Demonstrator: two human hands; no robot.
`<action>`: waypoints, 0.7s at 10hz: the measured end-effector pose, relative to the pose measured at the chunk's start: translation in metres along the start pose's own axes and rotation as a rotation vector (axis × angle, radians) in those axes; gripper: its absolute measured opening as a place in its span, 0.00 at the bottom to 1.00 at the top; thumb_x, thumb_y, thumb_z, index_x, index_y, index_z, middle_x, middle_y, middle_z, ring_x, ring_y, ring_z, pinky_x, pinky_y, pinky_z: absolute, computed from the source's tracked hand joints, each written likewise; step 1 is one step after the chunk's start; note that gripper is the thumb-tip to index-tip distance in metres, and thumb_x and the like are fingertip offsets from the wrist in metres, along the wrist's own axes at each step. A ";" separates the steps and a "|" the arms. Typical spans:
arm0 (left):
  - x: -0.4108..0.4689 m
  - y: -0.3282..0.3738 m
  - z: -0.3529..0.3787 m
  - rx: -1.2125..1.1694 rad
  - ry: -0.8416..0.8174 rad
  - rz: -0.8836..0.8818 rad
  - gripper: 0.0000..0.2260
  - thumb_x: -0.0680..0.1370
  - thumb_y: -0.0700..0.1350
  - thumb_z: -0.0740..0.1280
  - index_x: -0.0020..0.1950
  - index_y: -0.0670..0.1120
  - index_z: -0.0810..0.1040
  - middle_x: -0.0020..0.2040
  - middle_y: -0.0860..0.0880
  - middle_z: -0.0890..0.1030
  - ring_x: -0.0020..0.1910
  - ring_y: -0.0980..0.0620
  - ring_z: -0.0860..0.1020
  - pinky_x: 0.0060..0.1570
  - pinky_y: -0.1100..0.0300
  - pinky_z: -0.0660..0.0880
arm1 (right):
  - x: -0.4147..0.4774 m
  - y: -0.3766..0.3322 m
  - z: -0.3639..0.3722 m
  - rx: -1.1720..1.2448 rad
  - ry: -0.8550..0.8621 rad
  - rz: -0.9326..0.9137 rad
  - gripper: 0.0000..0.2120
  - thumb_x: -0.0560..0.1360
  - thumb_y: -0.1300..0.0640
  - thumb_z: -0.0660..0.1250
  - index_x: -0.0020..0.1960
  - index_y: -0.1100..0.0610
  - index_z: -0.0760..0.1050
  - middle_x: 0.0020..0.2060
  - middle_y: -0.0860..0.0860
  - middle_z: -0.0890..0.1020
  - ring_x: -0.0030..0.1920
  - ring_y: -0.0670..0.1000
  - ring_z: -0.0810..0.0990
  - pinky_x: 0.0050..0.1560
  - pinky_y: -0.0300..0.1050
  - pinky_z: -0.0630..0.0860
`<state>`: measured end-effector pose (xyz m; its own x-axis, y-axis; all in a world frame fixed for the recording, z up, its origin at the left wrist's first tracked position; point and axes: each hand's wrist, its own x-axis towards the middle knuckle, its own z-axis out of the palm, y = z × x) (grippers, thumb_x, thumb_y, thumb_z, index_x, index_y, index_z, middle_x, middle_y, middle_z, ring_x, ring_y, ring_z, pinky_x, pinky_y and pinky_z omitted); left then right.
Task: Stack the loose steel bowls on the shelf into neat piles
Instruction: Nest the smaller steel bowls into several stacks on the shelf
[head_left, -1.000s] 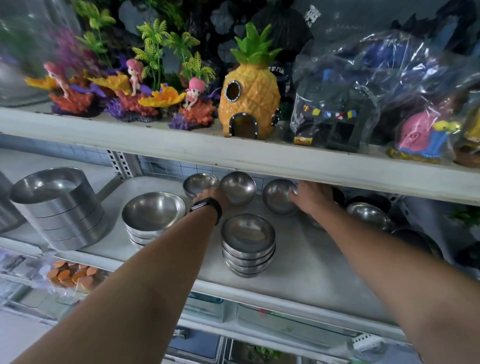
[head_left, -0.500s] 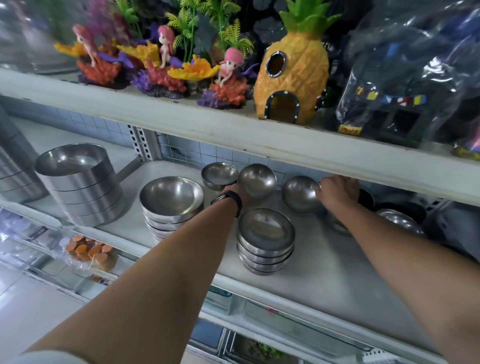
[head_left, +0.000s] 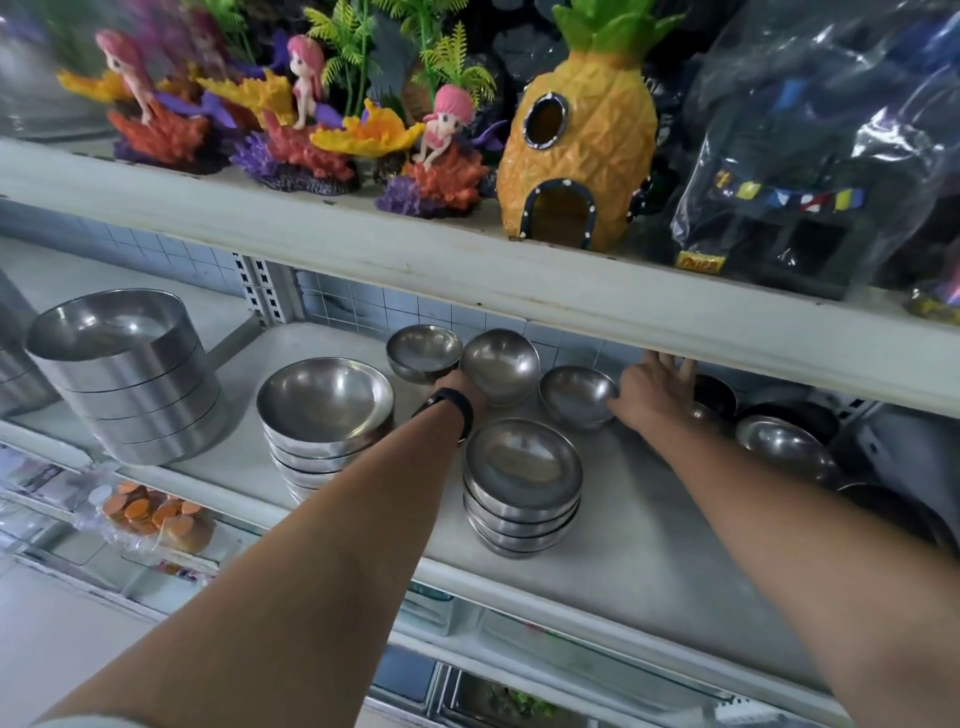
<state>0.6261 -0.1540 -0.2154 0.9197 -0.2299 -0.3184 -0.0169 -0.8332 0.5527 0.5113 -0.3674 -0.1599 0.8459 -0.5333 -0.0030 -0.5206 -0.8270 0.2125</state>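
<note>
The right hand lies relaxed, fingers straight and spread, reaching to the back of the shelf. Its fingertips slip under the front edge of the upper shelf, and its thumb side touches the rim of a small bowl. The left hand, with a black band on the wrist, meets the lower edge of a tilted bowl. Its fingers are hidden behind that bowl, so the grip cannot be told. Another loose bowl sits just left of the tilted one. A low pile stands between the forearms near the front edge, with a wider pile to its left. Bare shelf lies open right of the low pile, up to the darker bowls at the far right.
</note>
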 end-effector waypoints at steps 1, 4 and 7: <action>-0.004 0.003 -0.003 -0.034 0.004 -0.023 0.16 0.84 0.42 0.57 0.69 0.37 0.73 0.65 0.38 0.78 0.63 0.40 0.77 0.64 0.49 0.75 | 0.000 0.000 -0.002 0.100 0.067 0.044 0.18 0.76 0.45 0.69 0.60 0.55 0.80 0.61 0.54 0.79 0.66 0.58 0.74 0.66 0.53 0.65; -0.021 0.010 -0.014 -0.002 0.095 -0.009 0.16 0.84 0.40 0.58 0.69 0.35 0.75 0.67 0.38 0.77 0.67 0.41 0.75 0.63 0.53 0.72 | -0.010 -0.005 -0.019 0.220 0.250 0.006 0.09 0.73 0.56 0.67 0.39 0.61 0.80 0.29 0.53 0.72 0.35 0.57 0.70 0.38 0.44 0.64; -0.051 0.012 -0.036 -0.151 0.165 -0.010 0.17 0.85 0.42 0.57 0.67 0.33 0.75 0.64 0.35 0.78 0.64 0.37 0.77 0.62 0.48 0.74 | -0.019 0.010 -0.019 0.415 0.304 -0.047 0.06 0.75 0.60 0.67 0.45 0.61 0.81 0.40 0.59 0.83 0.42 0.62 0.79 0.37 0.46 0.69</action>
<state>0.5934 -0.1346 -0.1647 0.9715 -0.1261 -0.2009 0.0400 -0.7477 0.6628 0.4923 -0.3616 -0.1390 0.8329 -0.4691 0.2936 -0.4313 -0.8827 -0.1868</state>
